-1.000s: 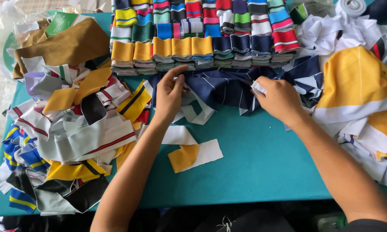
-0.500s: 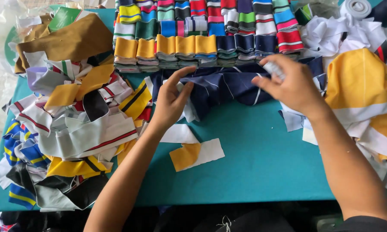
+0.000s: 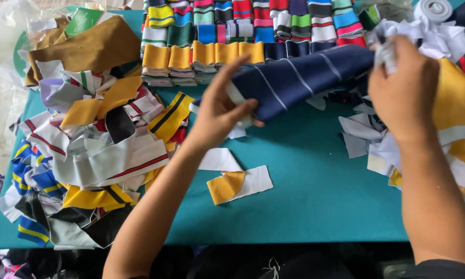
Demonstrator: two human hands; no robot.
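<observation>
Head view | left hand (image 3: 219,111) and right hand (image 3: 403,93) fingers pinch navy striped strip (image 3: 299,77) at frame centre | advise even tension, ends level above tabletop (image 3: 315,186).

Your left hand (image 3: 219,111) and right hand (image 3: 403,93) hold the fabric strip (image 3: 299,77) between them. Folded stacks (image 3: 206,57) lie behind it, a scrap heap (image 3: 88,150) left

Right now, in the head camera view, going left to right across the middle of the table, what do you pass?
Heap of mixed cloth scraps → left hand → navy striped cloth held between both hands → right hand → pile of yellow and white cloth.
</observation>
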